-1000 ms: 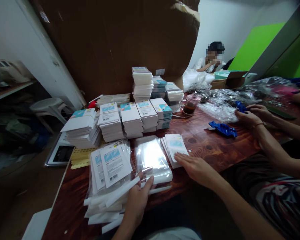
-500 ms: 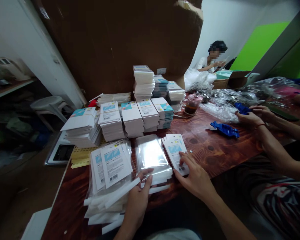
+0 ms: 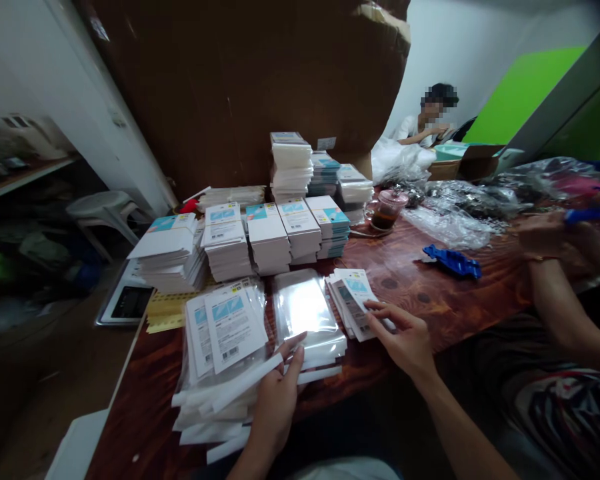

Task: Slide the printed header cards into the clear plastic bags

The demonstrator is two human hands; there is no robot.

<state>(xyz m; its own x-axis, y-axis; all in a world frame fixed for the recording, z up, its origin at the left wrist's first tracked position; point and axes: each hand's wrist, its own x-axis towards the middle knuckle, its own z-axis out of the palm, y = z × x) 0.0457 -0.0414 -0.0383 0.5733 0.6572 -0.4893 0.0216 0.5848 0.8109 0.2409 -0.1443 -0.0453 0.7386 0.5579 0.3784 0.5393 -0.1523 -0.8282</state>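
My right hand pinches the right edge of a white and blue printed card, which lies tilted on a small pile of such cards. My left hand has its thumb and forefinger on the near end of a clear plastic bag, on top of a stack of bags with white flap strips. How firmly they close on it is partly hidden. To the left lie bags with printed cards on top, their white strips spread toward me.
Tall card stacks stand behind the bags, with a lidded cup of dark drink beside them. A blue plastic part lies to the right, near a co-worker's hands. Crumpled plastic bags lie further back; a scale is at left.
My right hand has closed on a card's edge and shifted it slightly right, tilting it off the pile. My left hand stays put. The co-worker's hands have moved right with a blue part.
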